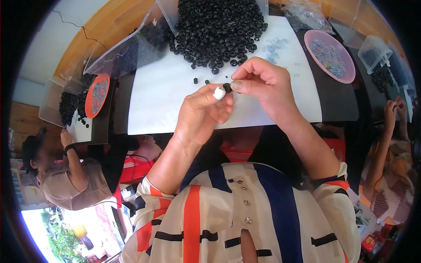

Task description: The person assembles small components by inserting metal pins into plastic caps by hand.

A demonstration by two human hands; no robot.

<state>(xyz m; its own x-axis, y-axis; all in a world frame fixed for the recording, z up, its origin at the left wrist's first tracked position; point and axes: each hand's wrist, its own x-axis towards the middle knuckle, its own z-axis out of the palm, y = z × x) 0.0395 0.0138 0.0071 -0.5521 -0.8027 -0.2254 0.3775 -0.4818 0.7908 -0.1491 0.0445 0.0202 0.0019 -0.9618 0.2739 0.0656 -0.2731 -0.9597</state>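
Note:
Over the white sheet [153, 105], my left hand [201, 109] holds a small black hollow round piece [226, 87] between thumb and fingers. A white wrapping [219, 93] covers the tip of its thumb. My right hand [269, 85] is at the right side of that piece, thumb and index finger pinched together. Whatever sits in this pinch is too small to make out. Beyond both hands lies a big heap of similar black pieces [219, 33]. A few loose ones, such as a black piece [195, 80], lie nearer. Small silvery metal parts [275, 49] are scattered to the heap's right.
A pink oval tray [309, 37] of metal parts stands at right, near a clear plastic bag [307, 15]. A clear bin [118, 55] lies at left. People work on both sides: one person [72, 175] beside an orange tray [91, 115], another's hands [394, 107] at far right.

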